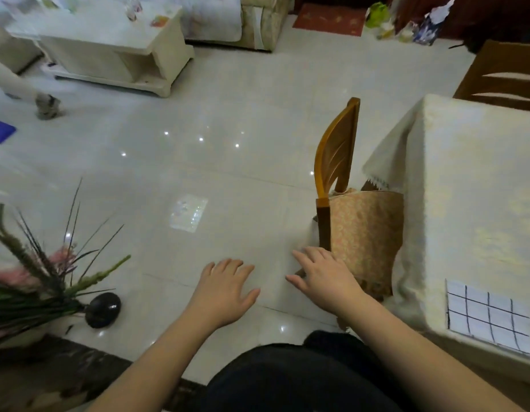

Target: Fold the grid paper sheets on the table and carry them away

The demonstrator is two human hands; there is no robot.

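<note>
Nearest the camera, the person's dark clothing (302, 379) filled the lower centre, with both bare forearms reaching forward from it. The left hand (225, 288) was held out palm down above the pale tiled floor (216, 162), its fingers straight and loosely spread, holding nothing. The right hand (323, 275) was likewise extended with its fingers relaxed and apart, empty, just beside the patterned seat cover (365, 230) of a wooden chair (336, 150). The chair stood pushed against a table draped in a cream tablecloth (472, 185). A grid paper sheet (486, 316), white with dark ruled lines, lay flat on the near edge of that table, well apart from both hands and to the right of the right forearm. At lower left stood a plant with spiky leaves (35, 269) and a dark rounded object (103, 310) on the floor. A cream low table (109, 46) occupied the upper left.
</note>
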